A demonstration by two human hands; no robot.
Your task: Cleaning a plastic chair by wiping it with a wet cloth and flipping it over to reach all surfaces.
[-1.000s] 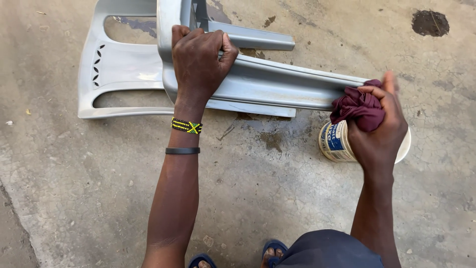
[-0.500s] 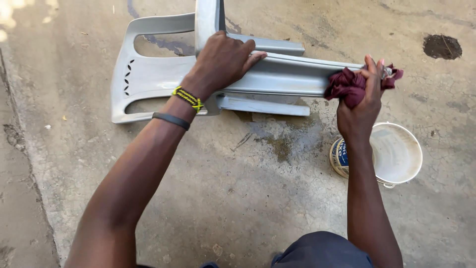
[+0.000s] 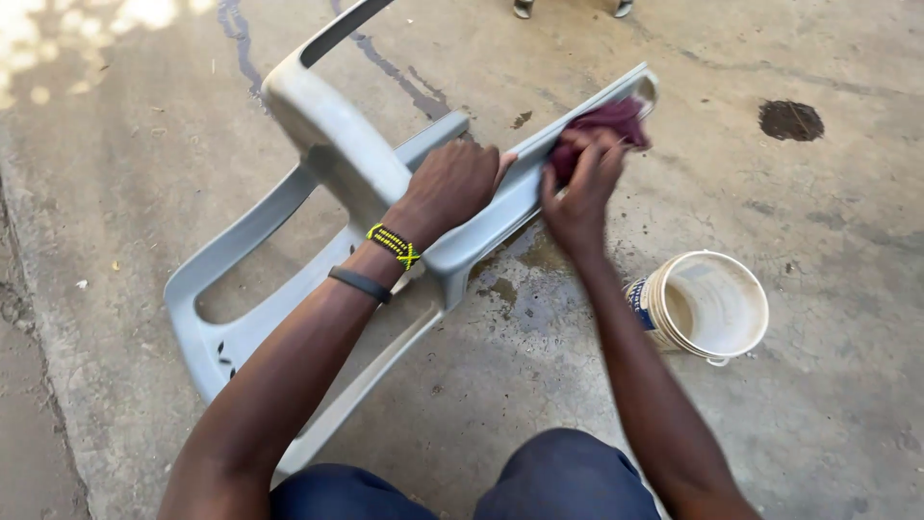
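A grey plastic chair (image 3: 318, 144) lies tipped over on the concrete. My left hand (image 3: 452, 188) grips one of its legs near the seat; a beaded band and a black band circle that wrist. My right hand (image 3: 580, 188) presses a dark red cloth (image 3: 606, 123) against the same leg, closer to the foot end. The cloth is bunched under my fingers and partly hidden by them.
A small white bucket (image 3: 707, 303) stands on the ground to the right of my right forearm. Wet patches darken the concrete under the chair leg, and a dark stain (image 3: 790, 119) lies at far right. My knees in dark trousers (image 3: 558, 481) fill the bottom edge.
The chair has swung round so its leg now points up and right. My right hand with the cloth has slid along the leg, away from the bucket. The view has shifted.
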